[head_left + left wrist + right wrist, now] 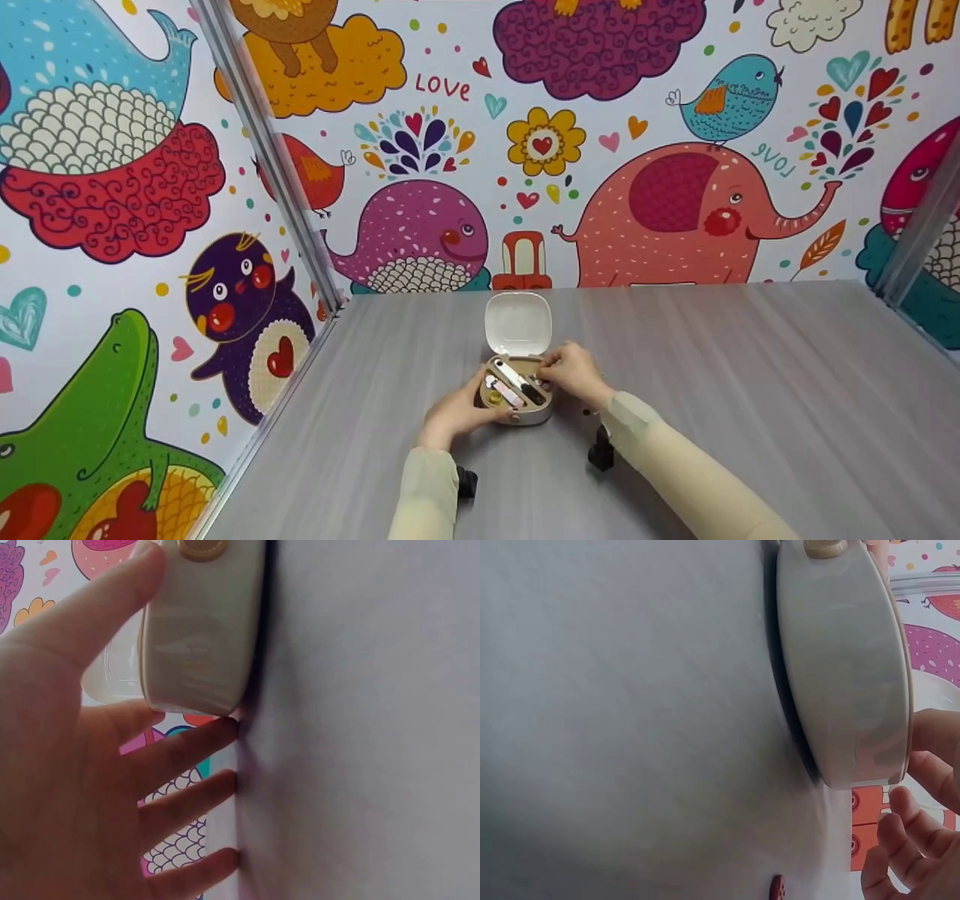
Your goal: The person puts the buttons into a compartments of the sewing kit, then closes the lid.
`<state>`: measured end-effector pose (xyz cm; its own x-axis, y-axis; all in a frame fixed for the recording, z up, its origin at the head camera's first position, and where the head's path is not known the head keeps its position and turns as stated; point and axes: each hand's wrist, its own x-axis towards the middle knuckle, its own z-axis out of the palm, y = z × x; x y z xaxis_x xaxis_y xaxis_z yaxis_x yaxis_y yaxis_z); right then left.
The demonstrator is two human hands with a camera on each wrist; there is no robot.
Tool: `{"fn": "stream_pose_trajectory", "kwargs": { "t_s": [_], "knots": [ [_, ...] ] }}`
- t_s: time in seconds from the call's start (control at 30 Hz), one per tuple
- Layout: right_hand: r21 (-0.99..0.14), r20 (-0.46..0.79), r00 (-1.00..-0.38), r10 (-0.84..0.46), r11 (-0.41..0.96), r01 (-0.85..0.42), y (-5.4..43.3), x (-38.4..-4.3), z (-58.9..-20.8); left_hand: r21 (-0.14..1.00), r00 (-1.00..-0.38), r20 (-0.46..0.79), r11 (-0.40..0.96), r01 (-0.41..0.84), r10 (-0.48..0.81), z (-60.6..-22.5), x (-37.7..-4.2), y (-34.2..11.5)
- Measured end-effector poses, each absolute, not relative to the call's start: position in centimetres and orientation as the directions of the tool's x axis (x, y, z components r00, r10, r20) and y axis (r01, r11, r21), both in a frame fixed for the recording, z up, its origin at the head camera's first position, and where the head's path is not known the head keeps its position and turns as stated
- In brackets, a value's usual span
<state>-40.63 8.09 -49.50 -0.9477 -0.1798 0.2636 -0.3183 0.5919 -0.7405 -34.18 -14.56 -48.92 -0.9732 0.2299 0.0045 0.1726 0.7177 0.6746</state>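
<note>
Hands on both sides of a small cream plastic sewing-kit case [517, 401] sitting mid-table with its white hinged lid [518, 323] flipped up at the back. Left hand [450, 414] steadies it: thumb laid along the case wall, the other fingers [196, 744] straight and spread, tips on the grey wood-grain table [750, 390], so it's bracing more than gripping. Right hand [574, 371] hovers over the far-right corner of the tray, fingers loosely curled; can't tell from any view whether it's actually pinching something in there.

Looks to me like the picking-out stage, sorting through the little compartments. Next bit probably needs a fine fingertip pinch while the left keeps the case from sliding.

Room-wise, plenty of bare table left, right and in front. A small red button [778, 888] lies on the table just by the case's right side, and the cartoon-animal wall panels [600, 150] box in the back and sides, well clear.
</note>
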Motion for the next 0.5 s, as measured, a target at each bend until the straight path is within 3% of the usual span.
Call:
{"fn": "stream_pose_trajectory", "kwargs": {
  "t_s": [0.5],
  "knots": [
    [-0.826,0.232,-0.963,-0.134,0.496,-0.268,12.4,-39.8,-48.4,0.691,-0.966,0.012,0.696,0.195,0.258,-49.3,-34.5,-14.9]
  ]
}}
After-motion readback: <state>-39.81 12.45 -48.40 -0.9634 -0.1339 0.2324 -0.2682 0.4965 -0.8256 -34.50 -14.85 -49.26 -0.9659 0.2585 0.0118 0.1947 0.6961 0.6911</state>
